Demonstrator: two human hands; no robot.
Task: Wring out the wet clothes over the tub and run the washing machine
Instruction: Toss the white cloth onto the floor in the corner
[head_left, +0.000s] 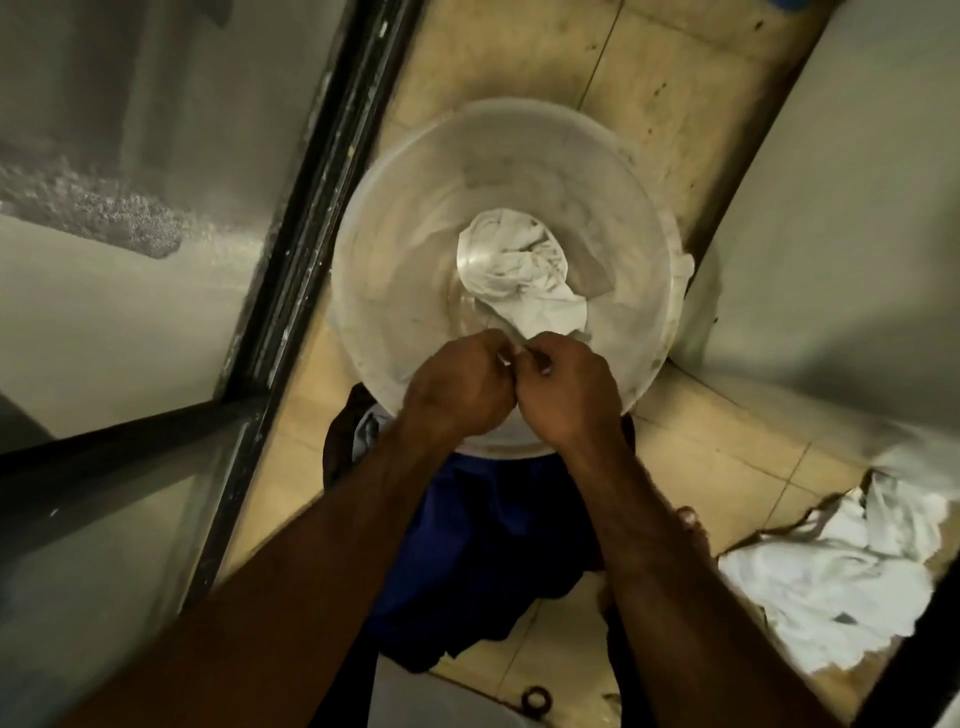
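- Both hands are up against each other over the near side of the tub (415, 208), knuckles pretty much touching.
- Left hand (457, 389): fingers curled tight, pinching a thin twisted bit of the white cloth (514, 265).
- Right hand (566, 395): same deal, fingers clenched on that same strand right next to the left.
- The rest of the cloth sits in a crumpled heap in the middle of the tub, with 1 tail running back to the hands.
- The tub is see-through plastic, round, standing on the tile floor (675, 78).
- Blue fabric (483, 545) lies bunched under the forearms, just below the tub's near rim.
- A pile (831, 587) of white laundry lies on the floor off to the right, well apart from the tub.
- A dark frame (311, 182) runs diagonally along the left, close to the tub.
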